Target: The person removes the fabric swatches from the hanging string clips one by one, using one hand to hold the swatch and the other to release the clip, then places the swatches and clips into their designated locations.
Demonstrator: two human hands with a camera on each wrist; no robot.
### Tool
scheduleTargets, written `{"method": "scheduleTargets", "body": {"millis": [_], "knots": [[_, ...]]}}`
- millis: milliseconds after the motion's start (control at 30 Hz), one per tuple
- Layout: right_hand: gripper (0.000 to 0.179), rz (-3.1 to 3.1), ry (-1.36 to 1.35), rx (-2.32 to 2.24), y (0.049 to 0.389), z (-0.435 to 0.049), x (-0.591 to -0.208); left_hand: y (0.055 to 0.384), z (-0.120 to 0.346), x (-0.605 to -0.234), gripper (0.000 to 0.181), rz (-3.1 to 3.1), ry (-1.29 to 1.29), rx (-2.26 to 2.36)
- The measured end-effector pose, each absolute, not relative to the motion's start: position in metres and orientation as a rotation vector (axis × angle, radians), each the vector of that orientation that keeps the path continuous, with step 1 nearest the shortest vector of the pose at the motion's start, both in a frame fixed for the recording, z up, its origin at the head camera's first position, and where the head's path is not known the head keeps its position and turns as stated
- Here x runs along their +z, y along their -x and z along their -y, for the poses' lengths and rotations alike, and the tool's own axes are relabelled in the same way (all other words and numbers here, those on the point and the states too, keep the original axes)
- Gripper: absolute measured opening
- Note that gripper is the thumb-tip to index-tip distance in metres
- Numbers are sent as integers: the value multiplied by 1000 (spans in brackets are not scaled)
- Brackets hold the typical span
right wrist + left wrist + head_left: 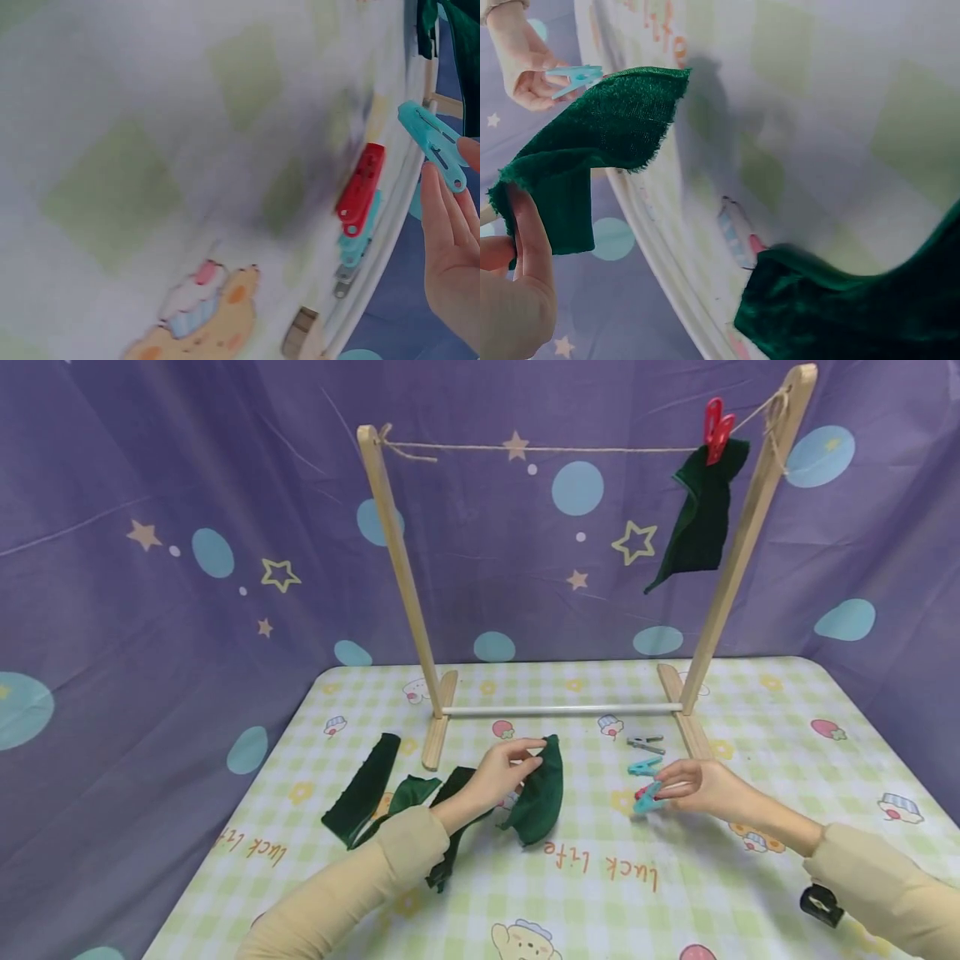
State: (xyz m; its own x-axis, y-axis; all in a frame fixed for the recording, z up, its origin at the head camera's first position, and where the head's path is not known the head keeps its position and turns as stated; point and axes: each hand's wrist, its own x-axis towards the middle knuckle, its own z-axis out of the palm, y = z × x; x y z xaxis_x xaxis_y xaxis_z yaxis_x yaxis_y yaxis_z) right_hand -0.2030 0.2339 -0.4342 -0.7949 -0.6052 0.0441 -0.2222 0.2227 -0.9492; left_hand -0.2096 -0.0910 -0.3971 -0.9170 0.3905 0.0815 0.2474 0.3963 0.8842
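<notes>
Between left thumb and fingers, my left hand (493, 783) pinches the top edge of a dark green velvet cloth piece (542, 795), which hangs above the table. My right hand (708, 789) holds a light blue clothespin (433, 139) by its handle end. Below it on the table lie a red clothespin (363, 187), another light blue clothespin (643, 767) and a grey clothespin (647, 743). Left of my left hand, several more green cloth pieces (365, 789) lie on the tablecloth. One green cloth (701, 514) hangs from the line under a red clothespin (717, 433).
A wooden stand with two posts (401, 568) carries a string (547, 448) across the back, and a white rod (562, 710) joins its feet. A small black object (821, 905) lies by my right sleeve. Purple curtain surrounds the checked table (600, 927).
</notes>
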Motion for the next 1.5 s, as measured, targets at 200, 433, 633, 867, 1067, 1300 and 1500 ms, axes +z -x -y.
{"method": "scheduleTargets", "body": {"millis": [200,433,633,867,1067,1300,1500], "knots": [[39,-2093,787,-1645,202,-236,-442,210,93,-402,32,-2515,-521,1505],[40,-2076,751,-1654,201,-239,-448,215,101,-409,32,-2536,-494,1456],[42,-2094,752,-1659,201,-241,-451,221,110,-417,31,-2584,-506,1391],[39,-2154,734,-1624,197,-244,-454,225,118,-424,31,-2648,-537,1296],[41,-2202,691,-1567,194,-249,-457,226,123,-429,30,-2682,-561,1255],[40,-2256,647,-1531,193,-250,-461,228,126,-432,32,-2718,-544,1197],[40,-2300,632,-1489,192,-249,-463,229,125,-433,33,-2725,-536,1167]]}}
